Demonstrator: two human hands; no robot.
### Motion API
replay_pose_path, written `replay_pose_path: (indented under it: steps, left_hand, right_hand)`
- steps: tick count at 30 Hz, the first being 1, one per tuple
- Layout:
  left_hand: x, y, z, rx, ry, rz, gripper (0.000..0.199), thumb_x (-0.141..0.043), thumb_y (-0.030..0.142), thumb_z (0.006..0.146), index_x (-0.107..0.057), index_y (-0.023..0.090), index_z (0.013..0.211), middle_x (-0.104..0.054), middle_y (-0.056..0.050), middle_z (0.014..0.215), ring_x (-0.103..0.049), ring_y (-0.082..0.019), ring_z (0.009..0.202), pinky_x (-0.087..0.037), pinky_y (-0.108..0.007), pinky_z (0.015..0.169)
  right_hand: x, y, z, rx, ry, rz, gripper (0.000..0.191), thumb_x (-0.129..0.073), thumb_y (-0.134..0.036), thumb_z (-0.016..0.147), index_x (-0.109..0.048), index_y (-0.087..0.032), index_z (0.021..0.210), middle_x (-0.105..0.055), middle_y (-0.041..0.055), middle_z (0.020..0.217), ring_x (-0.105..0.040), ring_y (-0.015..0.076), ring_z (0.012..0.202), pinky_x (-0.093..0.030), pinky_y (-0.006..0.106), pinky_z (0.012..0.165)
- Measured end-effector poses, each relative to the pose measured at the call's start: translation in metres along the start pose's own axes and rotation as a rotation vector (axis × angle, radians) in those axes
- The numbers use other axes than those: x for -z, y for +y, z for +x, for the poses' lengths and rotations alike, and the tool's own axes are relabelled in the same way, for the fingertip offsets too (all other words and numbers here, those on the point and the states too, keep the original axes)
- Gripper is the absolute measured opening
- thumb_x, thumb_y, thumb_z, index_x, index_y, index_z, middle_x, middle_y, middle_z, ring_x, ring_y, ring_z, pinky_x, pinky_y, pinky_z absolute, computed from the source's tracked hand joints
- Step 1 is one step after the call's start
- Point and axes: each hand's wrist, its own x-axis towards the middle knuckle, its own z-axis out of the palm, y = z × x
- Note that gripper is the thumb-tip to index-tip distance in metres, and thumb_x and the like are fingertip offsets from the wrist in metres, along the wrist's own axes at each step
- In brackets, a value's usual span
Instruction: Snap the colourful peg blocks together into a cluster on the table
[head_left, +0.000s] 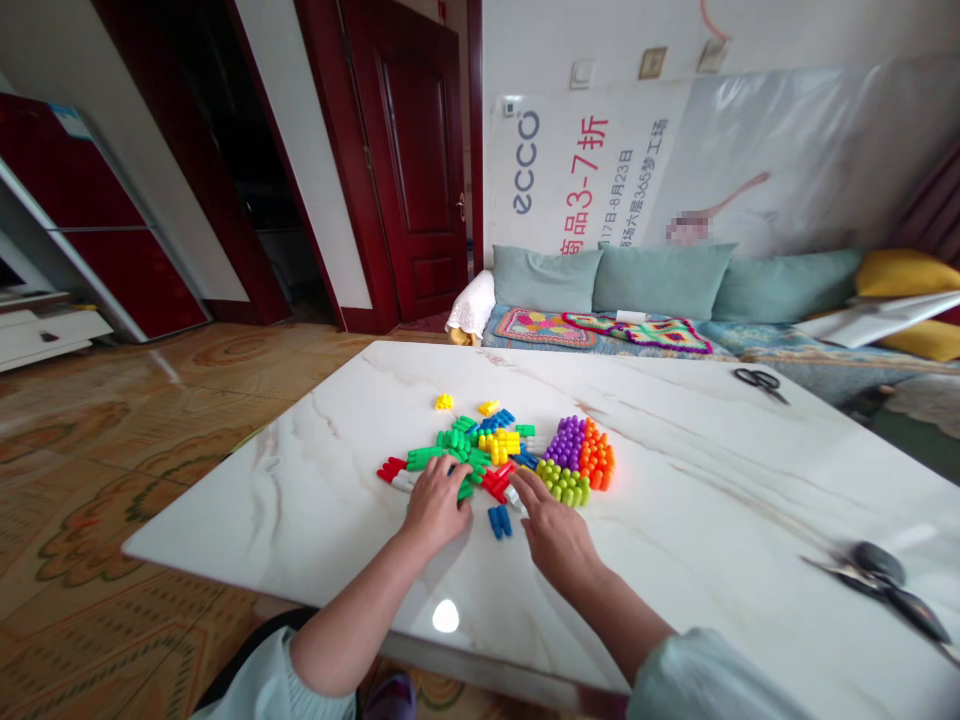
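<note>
My left hand is at the near left side of a loose pile of plastic toy blocks. Its fingers curl around a green block, partly hidden by the hand. My right hand lies low over the table with fingers stretched out and apart, the fingertips beside a white block and a red block. Between the hands is a blue block. Yellow blocks and more green ones lie farther into the pile. To the right, purple, orange and lime-green blocks stand grouped by colour.
The blocks lie on a white marble-patterned table. Black scissors rest at the far right, and another black-handled tool lies at the near right. Beyond the table stands a sofa with teal cushions.
</note>
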Motion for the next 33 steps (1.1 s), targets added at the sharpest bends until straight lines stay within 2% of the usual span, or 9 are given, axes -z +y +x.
replay_pose_path:
  steps: [2,4,8,11,14,19,24,30,33]
  left_hand:
    - [0.000,0.000,0.000,-0.005,0.003,-0.001,0.043,-0.056,0.010,0.068,-0.061,0.022,0.110,-0.055,-0.008,0.104,-0.049,-0.027,0.103,-0.044,-0.040,0.093]
    - [0.001,-0.001,-0.001,-0.007,0.004,0.001,0.043,-0.056,0.011,0.070,-0.061,0.023,0.110,-0.055,-0.008,0.104,-0.050,-0.027,0.102,-0.044,-0.040,0.092]
    - [-0.001,-0.003,-0.002,-0.013,-0.002,-0.008,0.042,-0.056,0.013,0.071,-0.061,0.023,0.112,-0.057,-0.008,0.105,-0.052,-0.027,0.101,-0.045,-0.041,0.092]
    - [-0.004,-0.004,-0.002,-0.015,0.016,-0.031,0.040,-0.058,0.014,0.072,-0.062,0.023,0.111,-0.057,-0.008,0.111,-0.052,-0.028,0.104,-0.044,-0.043,0.095]
    - [-0.002,0.000,-0.002,-0.033,0.085,-0.094,0.032,-0.059,0.019,0.077,-0.064,0.024,0.108,-0.056,-0.008,0.119,-0.051,-0.029,0.112,-0.041,-0.045,0.099]
    - [0.011,0.023,-0.007,-0.151,0.076,-0.464,0.033,-0.052,0.034,0.090,-0.056,0.026,0.122,-0.057,-0.007,0.122,-0.053,-0.023,0.114,-0.045,-0.037,0.098]
    - [0.011,0.042,-0.016,-0.301,-0.071,-0.658,0.048,-0.065,0.040,0.083,-0.054,0.026,0.127,-0.057,-0.008,0.125,-0.053,-0.024,0.116,-0.048,-0.038,0.096]
    - [0.000,0.048,-0.018,-0.179,0.020,-0.748,0.028,-0.056,0.033,0.089,-0.064,0.022,0.113,-0.067,-0.008,0.108,-0.062,-0.021,0.099,-0.051,-0.035,0.086]
    - [0.003,0.054,-0.018,-0.088,-0.015,-0.822,0.024,-0.052,0.036,0.091,-0.067,0.020,0.100,-0.070,-0.006,0.090,-0.064,-0.018,0.082,-0.052,-0.028,0.073]
  right_hand:
    - [-0.002,0.001,0.003,0.022,-0.045,-0.030,0.073,-0.040,-0.002,0.079,-0.022,-0.021,0.147,-0.033,0.0119,0.149,-0.058,0.0199,0.110,-0.047,0.028,0.077]
    - [-0.003,0.002,0.004,0.014,-0.093,-0.056,0.071,-0.039,-0.001,0.079,-0.027,-0.021,0.146,-0.043,0.0136,0.141,-0.060,0.0208,0.104,-0.047,0.028,0.074]
    - [-0.001,0.000,0.002,-0.008,-0.121,-0.088,0.039,-0.043,-0.005,0.081,-0.057,-0.019,0.115,-0.059,0.0099,0.112,-0.062,0.0202,0.095,-0.045,0.026,0.069]
    - [0.002,-0.001,-0.001,-0.032,-0.111,-0.091,0.018,-0.048,-0.013,0.084,-0.060,-0.018,0.097,-0.060,0.0092,0.105,-0.061,0.0206,0.095,-0.044,0.027,0.070]
    - [0.004,0.001,-0.003,-0.088,-0.095,-0.028,0.015,-0.051,-0.018,0.085,-0.058,-0.018,0.099,-0.062,0.0097,0.104,-0.061,0.0207,0.097,-0.043,0.027,0.073]
    - [0.008,0.005,-0.005,-0.232,0.026,0.465,0.031,-0.049,-0.022,0.084,-0.048,-0.016,0.114,-0.065,0.0050,0.083,-0.064,0.0176,0.076,-0.045,0.028,0.067]
    - [0.008,0.007,-0.005,-0.418,-0.067,1.205,0.028,-0.050,-0.039,0.082,-0.048,-0.017,0.098,-0.058,-0.0033,0.059,-0.055,0.0109,0.046,-0.043,0.022,0.044]
    - [0.008,0.006,-0.009,-0.293,-0.058,1.244,0.045,-0.053,-0.059,0.078,-0.051,-0.016,0.087,-0.057,-0.0038,0.054,-0.050,0.0081,0.040,-0.039,0.019,0.039]
    - [0.012,0.007,-0.013,-0.224,-0.028,1.138,0.039,-0.058,-0.051,0.077,-0.056,-0.015,0.092,-0.055,-0.0043,0.057,-0.051,0.0094,0.043,-0.041,0.022,0.042]
